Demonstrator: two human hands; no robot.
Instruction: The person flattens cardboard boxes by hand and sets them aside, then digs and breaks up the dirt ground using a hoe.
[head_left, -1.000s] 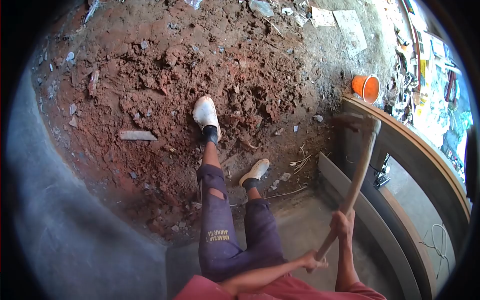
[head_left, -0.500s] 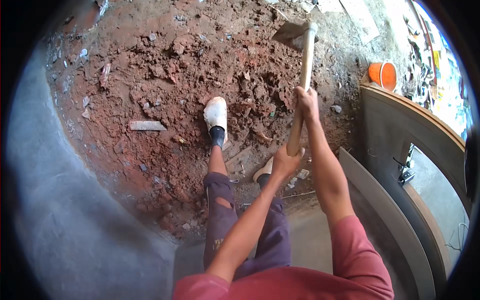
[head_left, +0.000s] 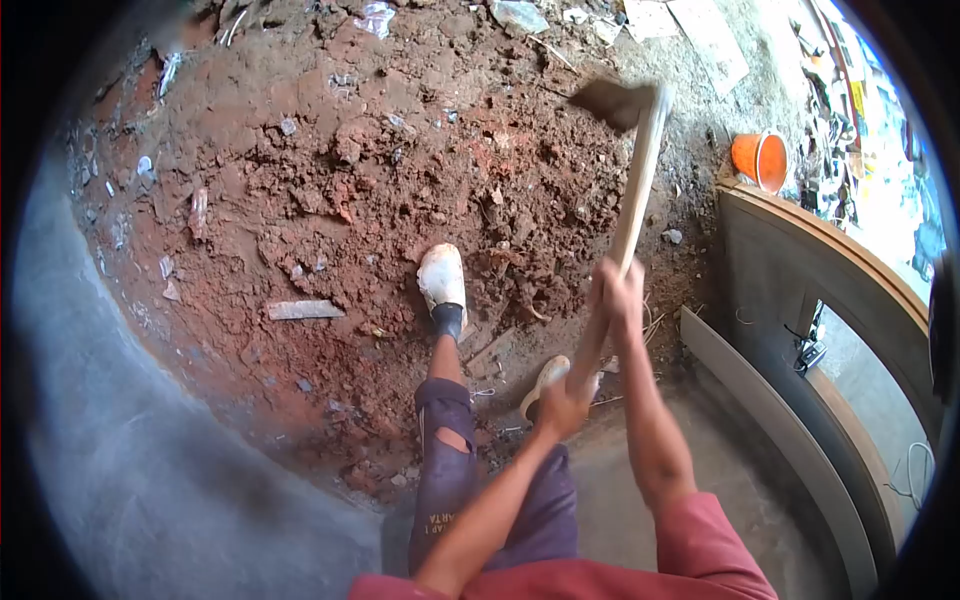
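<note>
Both my hands grip the wooden handle of a hoe [head_left: 641, 190]. My left hand [head_left: 566, 408] is closed round the handle's lower end, close to my body. Farther up, my right hand [head_left: 618, 295] is wrapped round the same handle. The hoe's dark metal blade [head_left: 615, 103] is slightly blurred and points left at the far end, over the ground. Under and left of it lies loose, broken reddish soil [head_left: 400, 190]. My left foot, in a whitish shoe [head_left: 441, 277], stands on the soil; the other shoe [head_left: 545, 388] is partly hidden behind my left forearm.
An orange bucket [head_left: 760, 160] lies tipped beyond a grey panel with a wooden edge [head_left: 800, 240] on the right. A grey wall [head_left: 150, 400] curves along the left. A flat pale strip [head_left: 305, 310] and plastic scraps [head_left: 375, 18] lie on the soil.
Both hands have drawn back toward my body with the hoe, and its blade has shifted right and slightly nearer. The view has tilted a little, so the ground and shoes appear lower.
</note>
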